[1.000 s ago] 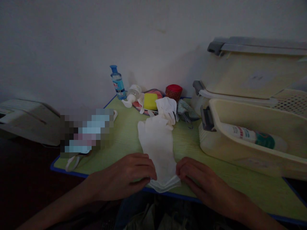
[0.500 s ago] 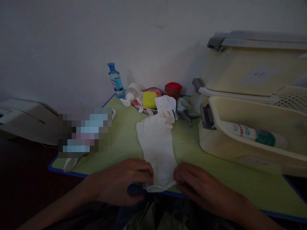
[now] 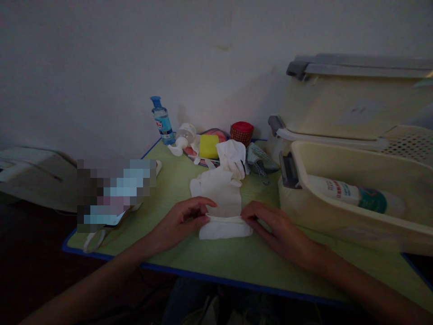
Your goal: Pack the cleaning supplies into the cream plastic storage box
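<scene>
White gloves [image 3: 221, 192], apparently more than one in layers, lie lengthwise on the green table, their finger end bunched at the top. The cuff end is turned up and folded over, its rolled hem crossing the middle. My left hand [image 3: 181, 221] has its thumb at the left end of that hem, with the index finger stretched a little above the fabric. At the right end, my right hand [image 3: 270, 228] pinches the hem between thumb and fingers. Just beyond the finger end lies another crumpled white glove or cloth [image 3: 232, 153].
Behind the gloves sit a yellow block [image 3: 209, 146], a red-lidded woven pot [image 3: 241, 132], a clear pump bottle [image 3: 186, 133], a blue bottle [image 3: 162, 122] and a patterned pouch [image 3: 260, 159]. A phone [image 3: 122, 194] lies left. An open cream bin [image 3: 324, 221] holding a white-green bottle [image 3: 352, 194] stands right.
Both hands have carried the cuff end away from the table's front edge and folded it up over the gloves. The camera view has shifted slightly.
</scene>
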Motion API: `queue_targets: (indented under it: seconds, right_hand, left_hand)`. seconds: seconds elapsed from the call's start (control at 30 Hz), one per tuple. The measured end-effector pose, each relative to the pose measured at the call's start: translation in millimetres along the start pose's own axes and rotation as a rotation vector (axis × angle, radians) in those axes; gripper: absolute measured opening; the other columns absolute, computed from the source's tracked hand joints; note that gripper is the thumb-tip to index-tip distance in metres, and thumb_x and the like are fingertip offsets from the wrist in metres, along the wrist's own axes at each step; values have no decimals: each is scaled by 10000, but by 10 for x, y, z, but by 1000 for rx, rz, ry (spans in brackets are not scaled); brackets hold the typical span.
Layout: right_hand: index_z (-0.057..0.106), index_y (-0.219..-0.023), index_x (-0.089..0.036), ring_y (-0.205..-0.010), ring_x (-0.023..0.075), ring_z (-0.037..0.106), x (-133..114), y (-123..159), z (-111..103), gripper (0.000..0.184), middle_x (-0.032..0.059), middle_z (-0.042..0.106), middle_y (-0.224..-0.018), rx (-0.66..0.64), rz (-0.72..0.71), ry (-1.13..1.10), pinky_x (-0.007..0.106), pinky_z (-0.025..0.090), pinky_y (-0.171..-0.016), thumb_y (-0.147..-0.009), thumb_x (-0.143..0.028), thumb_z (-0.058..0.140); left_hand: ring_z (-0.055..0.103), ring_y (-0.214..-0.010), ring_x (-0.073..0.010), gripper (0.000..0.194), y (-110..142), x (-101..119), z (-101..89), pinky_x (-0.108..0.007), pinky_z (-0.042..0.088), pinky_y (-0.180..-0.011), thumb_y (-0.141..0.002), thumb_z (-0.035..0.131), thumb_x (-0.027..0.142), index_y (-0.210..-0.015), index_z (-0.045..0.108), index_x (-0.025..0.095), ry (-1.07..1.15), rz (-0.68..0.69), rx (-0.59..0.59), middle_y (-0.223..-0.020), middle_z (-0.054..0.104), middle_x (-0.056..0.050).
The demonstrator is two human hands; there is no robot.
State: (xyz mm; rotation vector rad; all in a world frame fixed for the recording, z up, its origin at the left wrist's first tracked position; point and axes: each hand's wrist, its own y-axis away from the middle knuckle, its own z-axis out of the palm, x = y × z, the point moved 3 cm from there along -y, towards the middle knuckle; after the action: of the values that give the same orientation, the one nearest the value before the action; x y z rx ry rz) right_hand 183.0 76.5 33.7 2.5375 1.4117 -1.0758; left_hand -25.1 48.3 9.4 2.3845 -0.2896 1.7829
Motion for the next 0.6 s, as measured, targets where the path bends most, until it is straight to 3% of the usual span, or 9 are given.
queue_targets:
  seconds: [0.13,0.37,0.6]
  right_hand:
    - [544,-869,-171,-797,147,571,63,-45,20,159,69,605,-862,45,-88,-102,267,467,-706,-898,-126,394]
    - [584,-906,-169,-840,129,593,111,-18,37,184,64,618,-903,23,-68,-187,244,482,-733,-879,-84,423]
    - [622,-869,-161,-827,127,596,162,10,89,102,61,601,-920,133,-83,-133,216,495,-702,-792,-99,594]
  left_hand:
    - [524,-647,-116,171,6,-3,2,-214,397,-575,-785,544,283,-841,656,167,-44,9,-2,-773,634,-17]
    - [558,-679,-139,179,13,9,13,-235,420,-625,-789,556,296,-793,685,172,-71,6,-17,-745,660,-27]
    - [541,-653,-132,214,37,-64,12,-228,423,-612,-672,655,304,-833,698,169,-106,-74,2,-744,637,-18]
